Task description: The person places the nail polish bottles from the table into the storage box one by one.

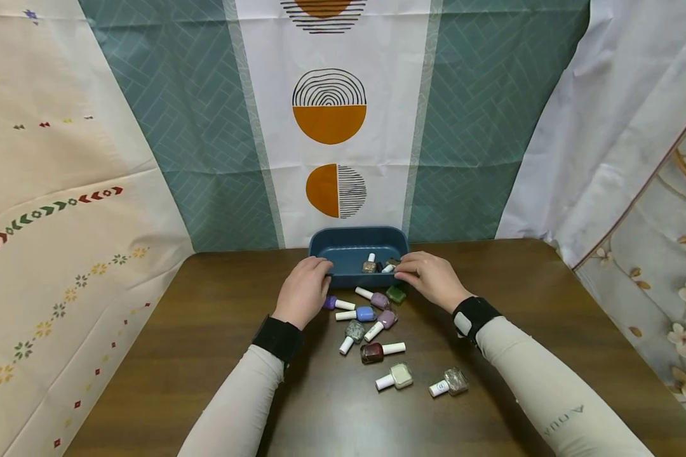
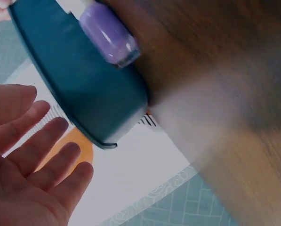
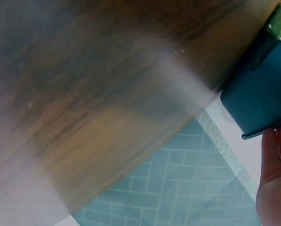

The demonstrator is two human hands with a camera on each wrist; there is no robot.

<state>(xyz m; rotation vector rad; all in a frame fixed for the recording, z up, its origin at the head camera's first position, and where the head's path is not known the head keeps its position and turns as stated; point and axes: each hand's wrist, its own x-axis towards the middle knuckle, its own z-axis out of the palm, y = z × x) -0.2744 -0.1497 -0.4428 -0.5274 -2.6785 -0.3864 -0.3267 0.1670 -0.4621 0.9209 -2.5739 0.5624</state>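
A dark blue bin (image 1: pixel 359 280) stands at the table's back edge. Inside it lie a gold glitter nail polish bottle (image 1: pixel 369 266) and other bottles, partly hidden by the rim and my right hand. My left hand (image 1: pixel 305 289) is by the bin's front left corner; in the left wrist view its fingers are loosely spread, holding nothing. My right hand (image 1: pixel 431 277) is at the front right corner, fingers over the rim; whether they pinch anything is hidden. Before the bin lie a purple bottle (image 1: pixel 329 303), a blue one (image 1: pixel 366 313) and a green one (image 1: pixel 396 294).
More nail polish bottles lie toward me: two mauve, a grey glitter one (image 1: pixel 355 329), a dark red one (image 1: pixel 372 353), a pale green one (image 1: pixel 401 375) and a silver glitter one (image 1: pixel 456 381). A patterned curtain (image 1: pixel 377 190) hangs behind the table (image 1: pixel 206 355).
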